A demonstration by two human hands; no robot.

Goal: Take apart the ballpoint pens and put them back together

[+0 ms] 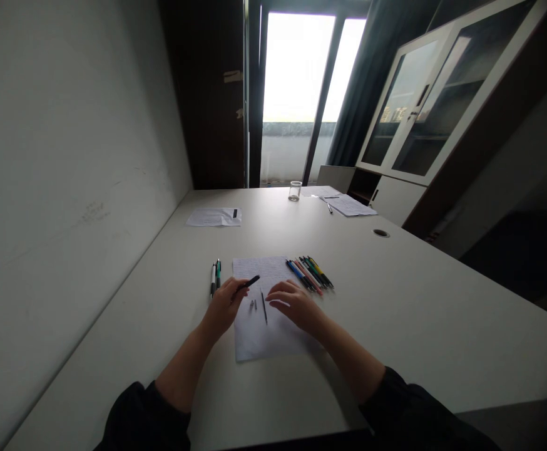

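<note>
My left hand (225, 302) is closed around a black pen barrel (251, 282), which points up and to the right above the paper. My right hand (296, 304) hovers over the right part of the lined sheet (255, 341), fingers stretched out and apart, with nothing visible in them. Just left of its fingertips a thin pen refill (264, 307) lies on the sheet. Two small pen parts (253, 305), one perhaps a spring, lie beside the refill; their exact kind is too small to tell.
Two pens (215, 277) lie left of the sheet, and a row of several coloured pens (310, 274) lies at its upper right. Farther back on the white table (395, 300) are a glass (295, 191), papers (348, 205), another sheet (212, 217) and a round cable hole (381, 233). A wall borders the left edge.
</note>
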